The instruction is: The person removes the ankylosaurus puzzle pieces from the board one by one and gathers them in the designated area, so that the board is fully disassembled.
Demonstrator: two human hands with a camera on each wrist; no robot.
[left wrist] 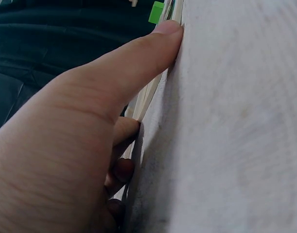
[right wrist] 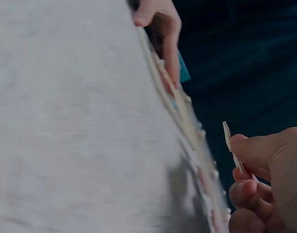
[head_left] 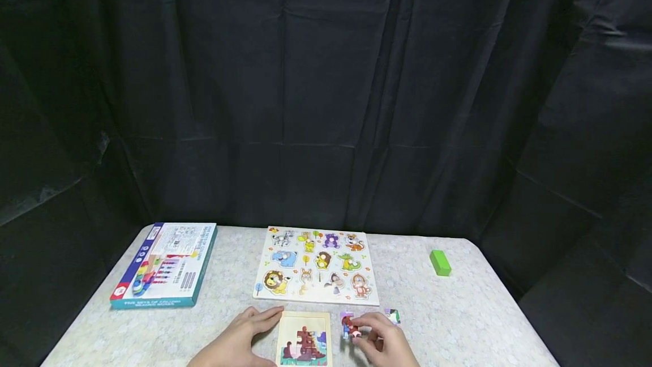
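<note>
A small jigsaw tray with a pale wooden frame (head_left: 305, 315) lies near the table's front edge, brown dinosaur-like picture pieces (head_left: 307, 347) set in its lower part. On its left side rests my left hand (head_left: 241, 338), index fingertip at the upper left corner and thumb lower along the edge. In the left wrist view the thumb (left wrist: 138, 56) lies straight against the frame. Right of the tray, my right hand (head_left: 382, 337) pinches a jigsaw piece (head_left: 348, 326) in brown, blue and purple. The right wrist view shows that piece (right wrist: 227, 136) edge-on, raised between thumb and fingers.
Another jigsaw piece (head_left: 393, 315), green and white, lies beyond the right hand. A white animal puzzle board (head_left: 316, 271) lies behind the tray. A boxed toy (head_left: 165, 265) sits at the left, a green block (head_left: 440, 263) at the right. Black curtain (head_left: 316, 101) surrounds the table.
</note>
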